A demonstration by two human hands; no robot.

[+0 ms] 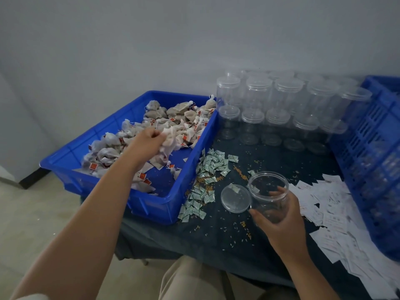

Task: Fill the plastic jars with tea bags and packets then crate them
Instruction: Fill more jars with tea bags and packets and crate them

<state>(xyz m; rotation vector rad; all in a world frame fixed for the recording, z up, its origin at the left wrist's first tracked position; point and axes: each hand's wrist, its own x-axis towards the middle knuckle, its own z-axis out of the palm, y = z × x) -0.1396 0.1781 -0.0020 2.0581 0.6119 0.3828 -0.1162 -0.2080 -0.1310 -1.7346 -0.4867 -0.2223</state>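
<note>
Dark cloth covered the table [216,234] at frame centre. Left hand [151,137] clutched a bunch of white tea bags [170,138] inside the blue plastic tray [173,204] at left. Right hand [279,215] wrapped around an open clear plastic jar [268,191] at lower right, its round lid [235,198] lying beside it, small green packets [207,169] just left.

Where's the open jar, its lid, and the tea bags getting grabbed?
open jar [265,205]: head view, on its clear front wall.
lid [235,198]: head view, on the middle of its flat top.
tea bags [171,137]: head view, on the grabbed white bunch.
</note>
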